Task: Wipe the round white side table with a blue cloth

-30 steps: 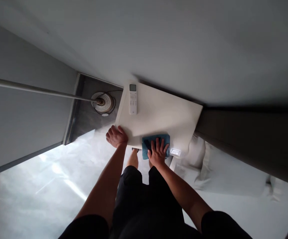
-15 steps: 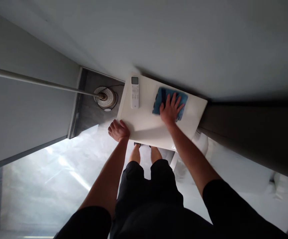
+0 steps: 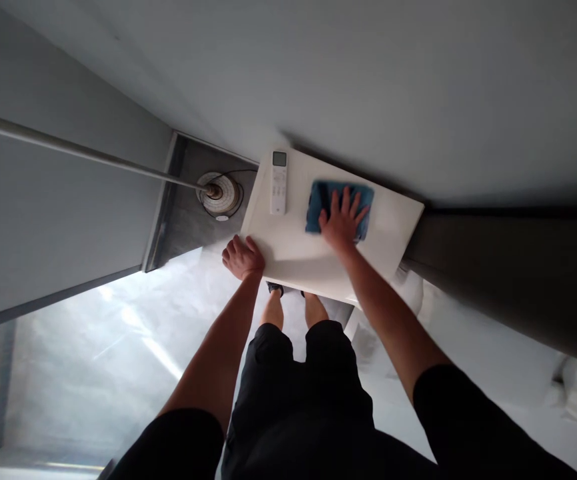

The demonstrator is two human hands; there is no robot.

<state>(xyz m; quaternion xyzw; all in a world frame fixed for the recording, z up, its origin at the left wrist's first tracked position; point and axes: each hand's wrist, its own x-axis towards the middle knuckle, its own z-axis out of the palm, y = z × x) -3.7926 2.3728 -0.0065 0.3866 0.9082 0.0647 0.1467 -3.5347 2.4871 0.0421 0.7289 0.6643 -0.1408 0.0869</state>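
My right hand (image 3: 341, 219) lies flat with spread fingers on a folded blue cloth (image 3: 313, 217). The cloth rests on the top of a small white table (image 3: 298, 257), right of its middle, and part of it is hidden under my palm. At the table's left front corner, my left hand (image 3: 243, 257) is closed around the edge, its fingers curled over the side. A white remote control (image 3: 278, 183) with a small grey screen lies near the back left of the tabletop, apart from both hands.
Left of the table stands a floor lamp's round base (image 3: 220, 193) with a thin pole (image 3: 93, 155) and a looped black cord. A grey wall (image 3: 368, 87) rises behind the table. A dark padded piece (image 3: 508, 267) borders its right side. My legs are below the front edge.
My right hand and the blue cloth have shifted slightly left on the tabletop. My left hand keeps its place at the corner. The whole view has shifted a little.
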